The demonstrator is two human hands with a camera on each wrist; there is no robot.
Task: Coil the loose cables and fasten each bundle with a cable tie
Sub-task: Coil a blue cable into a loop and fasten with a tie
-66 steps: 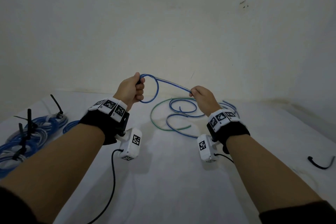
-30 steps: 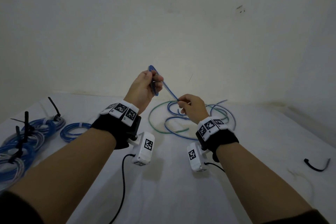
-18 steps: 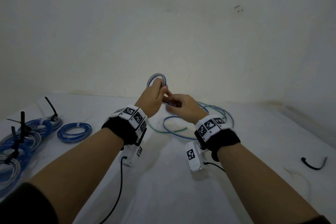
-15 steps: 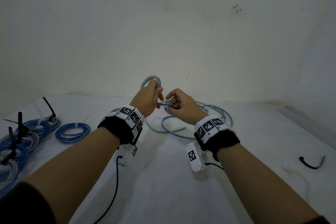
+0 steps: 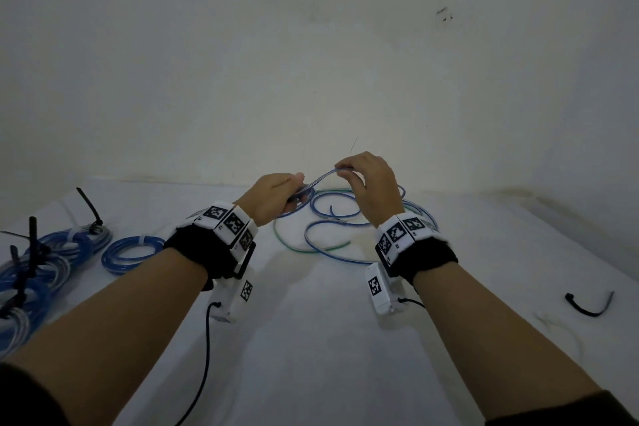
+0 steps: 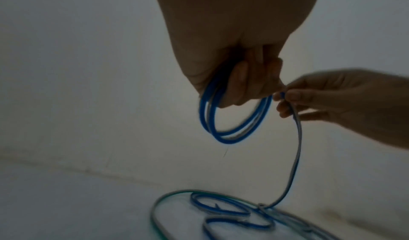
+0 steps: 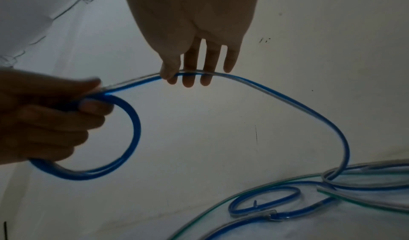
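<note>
My left hand grips a small coil of blue cable of about three turns, held above the white table. From the coil a strand arches to my right hand, whose thumb and fingertips pinch it just right of the left hand. The strand then drops to the loose blue cable, which lies in curls on the table under both hands, tangled with a green cable.
Tied blue bundles lie at the left, a larger heap with black cable ties sticking up. One loose black cable tie lies at the right. The wall stands close behind the cables.
My hands met at the coil and a turn was added. The right hand has since slid up and right along the strand, and the left hand has lowered with the coil.
</note>
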